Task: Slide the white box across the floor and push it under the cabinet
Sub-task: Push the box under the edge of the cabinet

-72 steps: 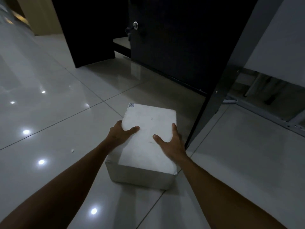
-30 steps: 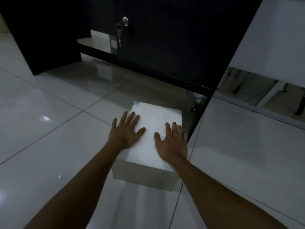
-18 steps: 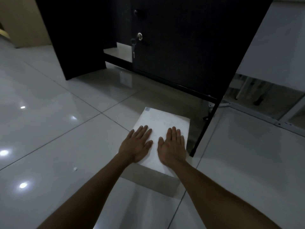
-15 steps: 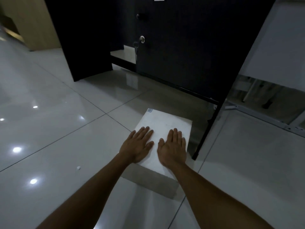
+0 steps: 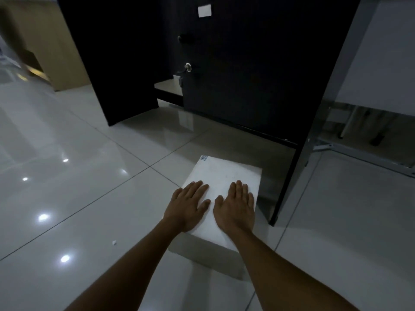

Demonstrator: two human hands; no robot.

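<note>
The white box [image 5: 226,173] lies on the glossy tiled floor, its far end pointing at the gap under the dark cabinet [image 5: 247,75]. A small label marks its far left corner. My left hand [image 5: 188,205] and my right hand [image 5: 235,206] lie flat, side by side, on the near half of its lid, fingers stretched forward. Neither hand wraps an edge. The box stands just left of the cabinet's dark side panel [image 5: 289,182], a short way before the low gap.
A key hangs in the lock [image 5: 187,67] on the cabinet door. A second dark panel [image 5: 107,70] stands to the left, with a low shelf [image 5: 169,87] between. Metal frame legs [image 5: 363,156] run along the floor at right. A small white scrap [image 5: 114,243] lies on the tiles.
My hands went from gripping the box's sides to lying flat on its lid, then drew closer together. The box has slid a little nearer the cabinet and the view has tilted up.
</note>
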